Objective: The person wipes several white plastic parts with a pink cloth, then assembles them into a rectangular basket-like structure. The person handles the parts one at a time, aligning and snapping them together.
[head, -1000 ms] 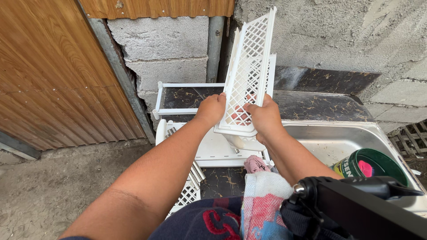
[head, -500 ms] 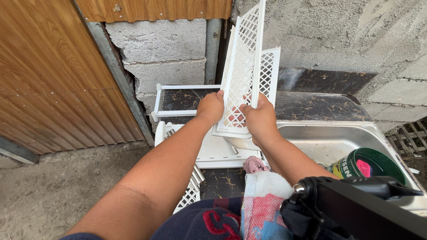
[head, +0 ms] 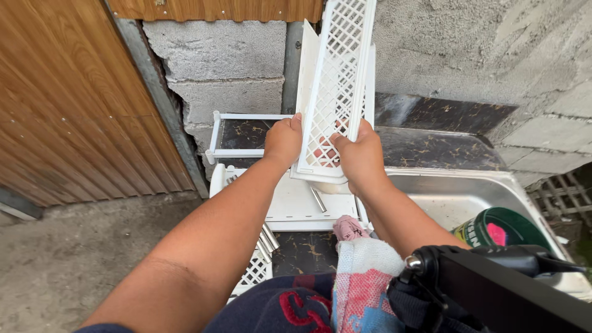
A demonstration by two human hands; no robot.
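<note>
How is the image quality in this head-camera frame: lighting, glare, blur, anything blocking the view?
Head view: soft, even daylight with no hard shadows; mild sheen on the steel sink and the dark marbled counter, not blown out; both hands, left hand and right hand, and the white plastic lattice panel are sharp; a black camera mount blocks the lower right corner, slightly soft.

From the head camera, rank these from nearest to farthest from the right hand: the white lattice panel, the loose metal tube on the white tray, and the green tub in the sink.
From the right hand:
1. White lattice panel: gripped by this hand, held upright against the wall.
2. Metal tube: just below and left, lying on the white tray.
3. Green tub: far lower right, inside the sink.
</note>
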